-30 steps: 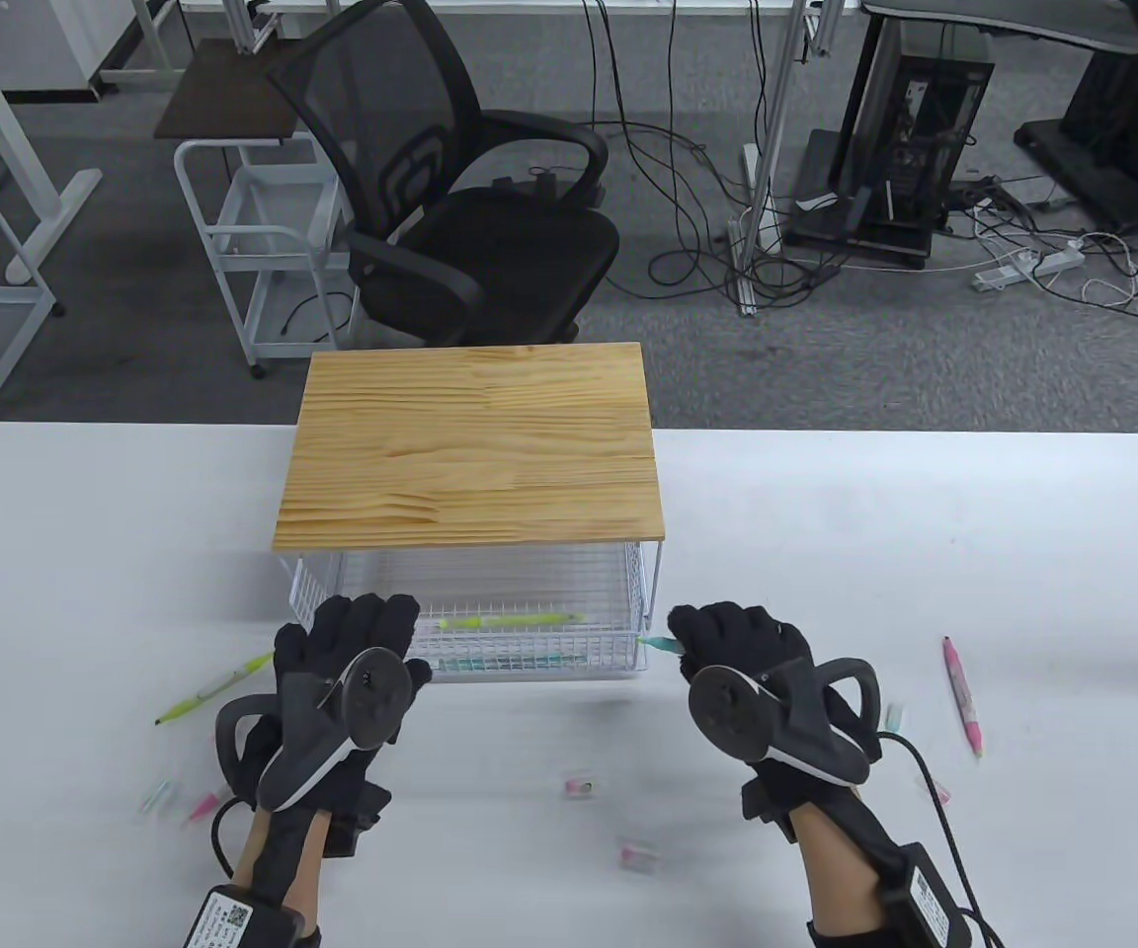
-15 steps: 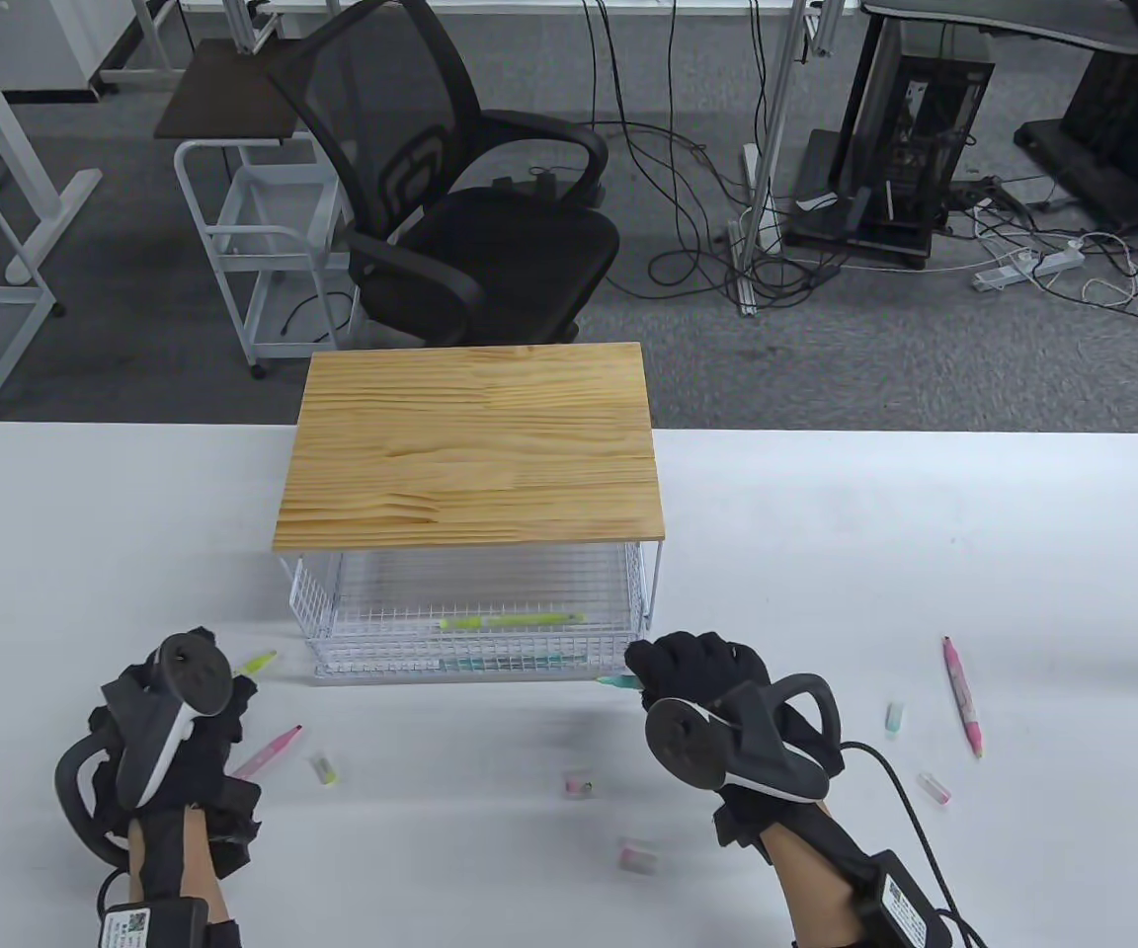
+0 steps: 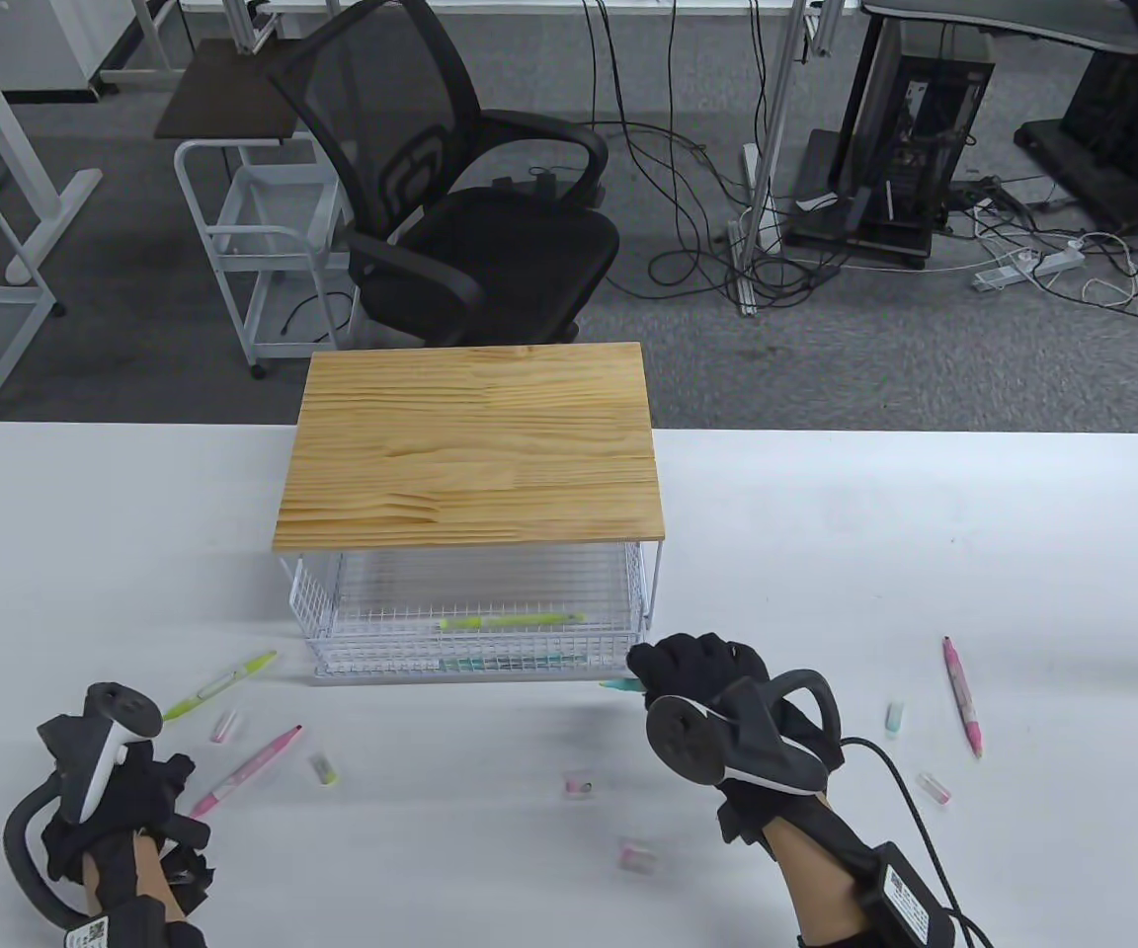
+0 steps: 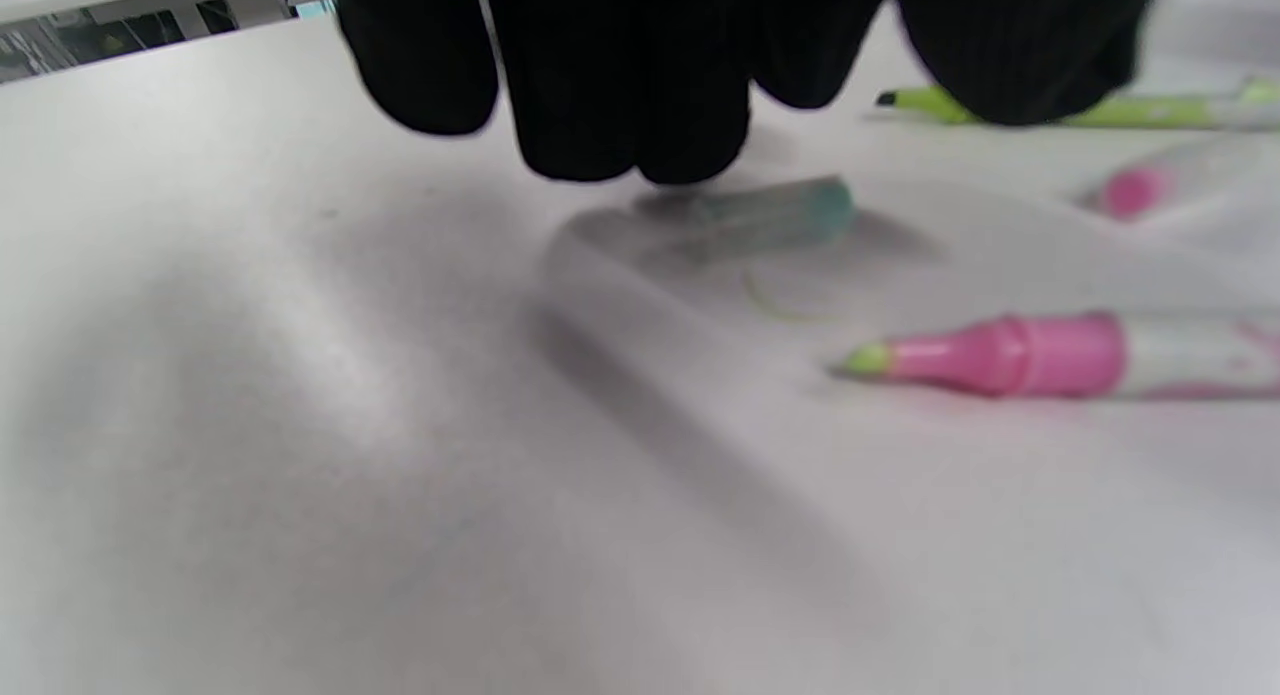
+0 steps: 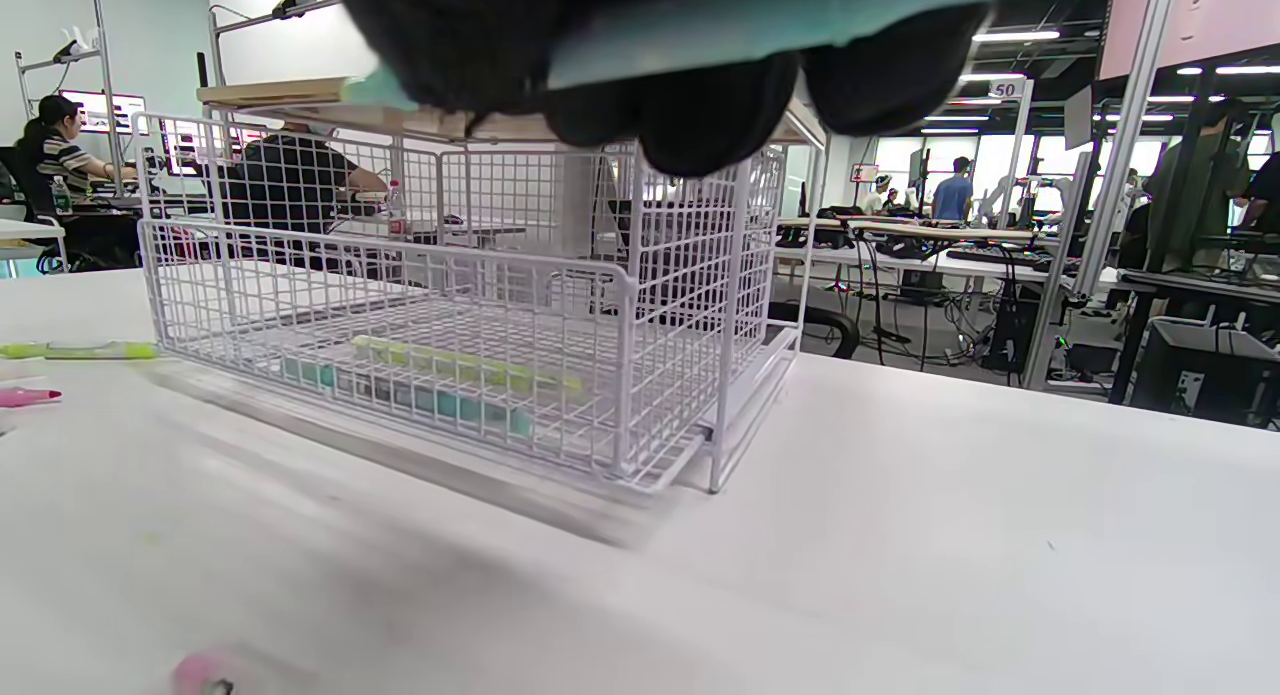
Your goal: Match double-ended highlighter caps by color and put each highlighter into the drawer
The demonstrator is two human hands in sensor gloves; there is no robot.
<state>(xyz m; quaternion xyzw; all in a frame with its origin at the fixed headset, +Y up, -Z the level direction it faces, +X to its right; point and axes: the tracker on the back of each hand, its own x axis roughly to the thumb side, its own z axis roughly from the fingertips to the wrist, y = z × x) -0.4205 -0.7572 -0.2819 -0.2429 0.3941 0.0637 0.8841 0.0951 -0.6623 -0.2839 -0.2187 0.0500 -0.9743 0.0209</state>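
Observation:
My right hand grips a teal highlighter just off the right front corner of the white wire drawer. Its barrel crosses under the curled fingers in the right wrist view. The pulled-out drawer holds a green highlighter and a teal one. My left hand is low at the table's left front. Its fingertips hang just over a teal cap and hold nothing. An uncapped pink highlighter and a green highlighter lie beside that hand.
A wooden top covers the drawer frame. Loose caps lie about: a pale pink one, a yellow one, pink ones and a teal one. Another pink highlighter lies at the right.
My left hand has left the drawer front and dropped to the table's lower left, over the teal cap. My right hand shifted slightly down and left with the teal highlighter, then held still.

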